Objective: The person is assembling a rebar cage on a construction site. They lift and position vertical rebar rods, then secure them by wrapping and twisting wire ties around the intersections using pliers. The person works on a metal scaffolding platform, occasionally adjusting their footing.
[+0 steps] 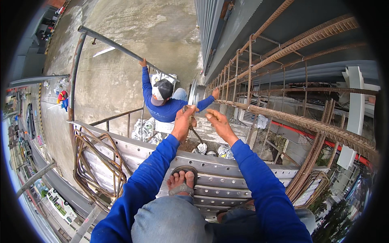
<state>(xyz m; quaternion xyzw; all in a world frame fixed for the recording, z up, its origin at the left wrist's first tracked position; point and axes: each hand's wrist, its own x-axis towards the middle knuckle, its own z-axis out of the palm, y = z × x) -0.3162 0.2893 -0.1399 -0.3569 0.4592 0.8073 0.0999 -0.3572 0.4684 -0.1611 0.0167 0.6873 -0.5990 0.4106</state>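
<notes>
In front of me, my left hand [184, 123] is closed around a dark rod-shaped tool [197, 136], its thin end pointing down and to the right. A bundle of thin silvery wires [193, 96] rises just beyond that hand; whether my fingers also grip it, I cannot tell. My right hand [221, 126] is a short way to the right, with thumb and fingertips drawn together. Anything between those fingertips is too small to make out. Nearest to the right hand is a rusty rebar cage [239, 79] with tied stirrups.
I am on a perforated metal scaffold plank [223, 181] high above the ground. Bent rebar stirrups [95, 162] hang at the left. A co-worker in blue [164, 107] is below, one hand on a scaffold pipe [109, 42], the other at the cage. Long rebars [312, 150] lean at right.
</notes>
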